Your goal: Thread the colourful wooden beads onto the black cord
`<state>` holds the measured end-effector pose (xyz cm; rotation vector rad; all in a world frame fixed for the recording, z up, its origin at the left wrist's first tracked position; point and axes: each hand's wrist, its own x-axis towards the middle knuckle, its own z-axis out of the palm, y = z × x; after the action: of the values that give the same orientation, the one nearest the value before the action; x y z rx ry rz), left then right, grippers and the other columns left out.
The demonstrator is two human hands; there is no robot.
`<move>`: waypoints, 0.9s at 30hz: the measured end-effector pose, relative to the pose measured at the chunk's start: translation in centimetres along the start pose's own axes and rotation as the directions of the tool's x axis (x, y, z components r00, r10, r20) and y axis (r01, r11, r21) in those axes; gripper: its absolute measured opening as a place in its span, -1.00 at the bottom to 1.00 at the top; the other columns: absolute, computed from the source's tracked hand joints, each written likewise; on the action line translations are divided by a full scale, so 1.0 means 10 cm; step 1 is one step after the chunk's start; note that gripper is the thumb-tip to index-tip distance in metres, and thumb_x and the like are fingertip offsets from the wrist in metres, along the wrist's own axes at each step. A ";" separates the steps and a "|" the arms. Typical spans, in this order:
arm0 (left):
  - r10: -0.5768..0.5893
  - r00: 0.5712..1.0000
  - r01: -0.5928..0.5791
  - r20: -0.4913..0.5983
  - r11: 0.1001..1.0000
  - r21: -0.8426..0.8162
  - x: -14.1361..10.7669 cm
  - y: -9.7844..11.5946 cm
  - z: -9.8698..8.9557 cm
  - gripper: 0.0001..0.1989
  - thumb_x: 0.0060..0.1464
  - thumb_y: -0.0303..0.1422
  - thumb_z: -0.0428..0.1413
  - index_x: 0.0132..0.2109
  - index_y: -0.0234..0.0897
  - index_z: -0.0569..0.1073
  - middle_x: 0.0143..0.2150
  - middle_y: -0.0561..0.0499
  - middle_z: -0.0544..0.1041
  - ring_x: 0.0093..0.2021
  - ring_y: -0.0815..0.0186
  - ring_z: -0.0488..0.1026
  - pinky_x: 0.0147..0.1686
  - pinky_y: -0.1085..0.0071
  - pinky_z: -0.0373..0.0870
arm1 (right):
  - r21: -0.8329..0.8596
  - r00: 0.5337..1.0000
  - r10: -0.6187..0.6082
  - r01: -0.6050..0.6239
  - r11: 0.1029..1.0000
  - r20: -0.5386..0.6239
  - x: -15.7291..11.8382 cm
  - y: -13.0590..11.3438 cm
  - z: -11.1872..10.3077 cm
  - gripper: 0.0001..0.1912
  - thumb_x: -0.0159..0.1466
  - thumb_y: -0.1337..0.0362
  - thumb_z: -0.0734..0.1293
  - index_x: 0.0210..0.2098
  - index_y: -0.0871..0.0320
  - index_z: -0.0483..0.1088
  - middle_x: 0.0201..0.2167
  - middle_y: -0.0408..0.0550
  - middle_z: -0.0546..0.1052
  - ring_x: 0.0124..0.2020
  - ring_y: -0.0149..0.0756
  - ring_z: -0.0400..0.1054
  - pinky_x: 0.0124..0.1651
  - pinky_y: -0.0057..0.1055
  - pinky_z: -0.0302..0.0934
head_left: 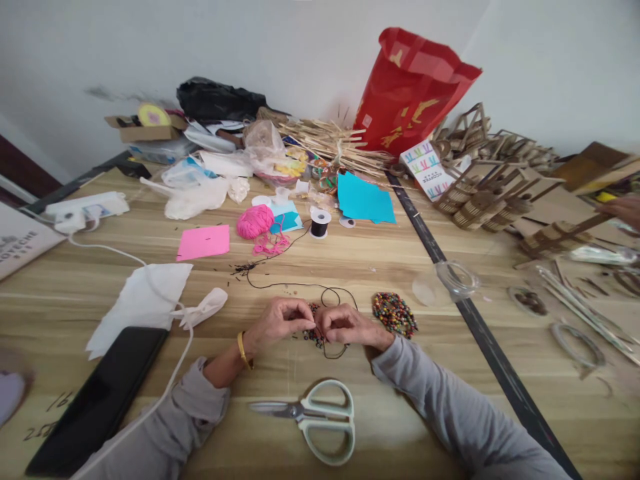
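My left hand (281, 321) and my right hand (345, 325) meet over the wooden table, fingertips pinched close together. Both seem to be on the black cord (280, 285), which loops around behind and below my right hand; the exact spot between the fingertips is too small to make out. Loose colored beads (313, 337) lie under and between the hands, partly hidden. A coiled pile of multicolored beads (394, 315) sits to the right of my right hand. The cord trails back toward a black spool (319, 223). White-handled scissors (327, 421) lie in front of my hands.
A black phone-like slab (100, 400), white cloth (140, 303) and white cable are at left. Pink yarn (255, 221), blue sheets (366, 198) and plastic bags stand behind. At right are clear rings (457, 279), small wooden buckets (487, 208) and another person's hand (625, 210).
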<state>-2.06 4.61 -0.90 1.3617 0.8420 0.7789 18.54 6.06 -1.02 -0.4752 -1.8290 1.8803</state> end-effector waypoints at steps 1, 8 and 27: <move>0.003 1.000 -0.003 0.009 1.000 -0.009 0.00 0.00 0.00 -0.79 -0.11 -0.30 0.25 -0.46 -0.41 0.47 -0.48 0.01 0.46 -0.46 0.40 0.34 -0.43 0.49 0.23 | -0.016 1.000 -0.015 0.015 1.000 0.012 0.00 -0.02 0.00 -0.58 0.19 0.03 0.35 -0.57 0.25 0.31 -0.49 -0.10 0.38 -0.40 -0.40 0.25 -0.29 -0.44 0.15; -0.004 1.000 0.005 0.027 1.000 -0.024 -0.01 -0.02 -0.01 -0.79 -0.11 -0.31 0.27 -0.45 -0.42 0.48 -0.49 0.02 0.47 -0.47 0.41 0.35 -0.43 0.50 0.25 | 0.091 0.988 0.132 -0.124 0.988 -0.082 0.00 0.02 0.01 -0.66 0.13 0.09 0.42 -0.45 0.25 0.33 -0.53 -0.16 0.39 -0.55 -0.51 0.23 -0.46 -0.56 0.15; 0.052 0.990 -0.047 -0.134 0.998 0.039 -0.02 0.01 -0.02 -0.73 -0.11 -0.24 0.26 -0.44 -0.40 0.47 -0.46 0.00 0.46 -0.45 0.39 0.35 -0.41 0.48 0.27 | 0.279 0.957 0.263 -0.220 0.935 -0.127 0.00 0.12 0.02 -0.64 0.03 0.17 0.50 -0.30 0.25 0.37 -0.54 -0.17 0.52 -0.62 -0.54 0.38 -0.53 -0.63 0.30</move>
<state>-2.29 4.57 -0.78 1.3774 0.9347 0.9068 18.30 5.92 -2.16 -0.7629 -1.4418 2.1392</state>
